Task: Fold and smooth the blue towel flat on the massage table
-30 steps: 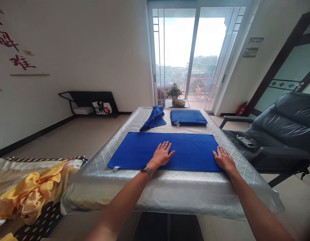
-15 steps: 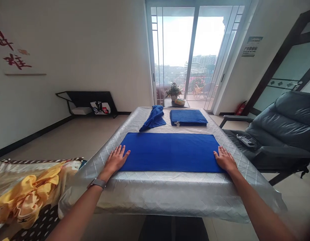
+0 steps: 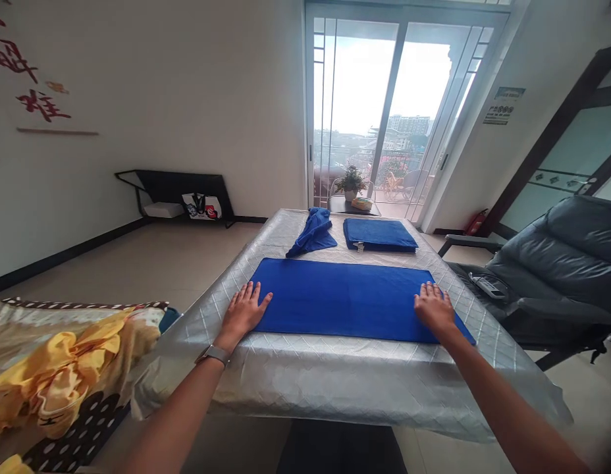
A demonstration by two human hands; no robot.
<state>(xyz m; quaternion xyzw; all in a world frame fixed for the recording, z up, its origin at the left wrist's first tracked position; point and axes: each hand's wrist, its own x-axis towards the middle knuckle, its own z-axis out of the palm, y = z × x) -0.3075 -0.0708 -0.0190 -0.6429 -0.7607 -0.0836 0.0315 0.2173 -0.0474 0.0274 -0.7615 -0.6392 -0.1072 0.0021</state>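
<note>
A blue towel lies spread flat as a long rectangle across the near part of the table. My left hand rests on its left edge, fingers stretched out and thumb apart. Over the right end lies my right hand, fingers extended and somewhat inward of the edge; it holds nothing. Behind the flat towel sits a neat stack of folded blue towels with a white tag at its front. To the left of the stack, a crumpled blue towel lies loosely bunched.
A silvery quilted cover drapes over the table. At right stands a dark padded armchair with a white device on its seat. Yellow cloth is heaped at lower left. A potted plant stands beyond the table, by the glass doors.
My right hand has shifted inward from the towel's right edge, leaving its right corner uncovered. My left hand stays at the left edge. The whole view has turned slightly.
</note>
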